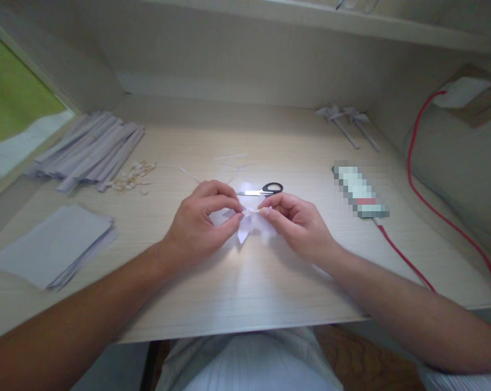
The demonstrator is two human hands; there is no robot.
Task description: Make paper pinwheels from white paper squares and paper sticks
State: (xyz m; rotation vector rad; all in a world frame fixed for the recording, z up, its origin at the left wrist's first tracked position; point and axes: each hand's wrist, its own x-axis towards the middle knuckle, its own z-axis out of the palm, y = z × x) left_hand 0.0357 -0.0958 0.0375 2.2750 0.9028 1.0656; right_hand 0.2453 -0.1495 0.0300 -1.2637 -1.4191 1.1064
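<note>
— What have you got in your hands?

— A small folded piece of white paper (245, 224), pinched at its middle. My left hand (200, 222) has its grip closed on it from the left, thumb and fingertips together. My right hand (296, 220) is closed on it from the right, pinching a thin pale strip right at the fold.

— Where is it, exactly?

— Over the middle of the pale wooden desk (245, 293), just above the surface, between my two hands.

— Which way does it run?

— Its wings spread left and right, so the long axis lies across the desk. One pointed flap hangs toward me, on the near side. More of the shape is hidden behind my fingers.

— What else is around?

— Black-handled scissors (263, 190) lie just beyond my hands, blades pointing left. Far left is a heap of long grey paper strips (90, 152), with a scatter of small pale bits (133, 176) beside it. Near left, a stack of grey paper sheets (53, 244). Far right, two finished paper bows on sticks (346, 122). To the right lies a blurred flat oblong device (361, 193), with a red cable (403, 258) running from its near end.
</note>
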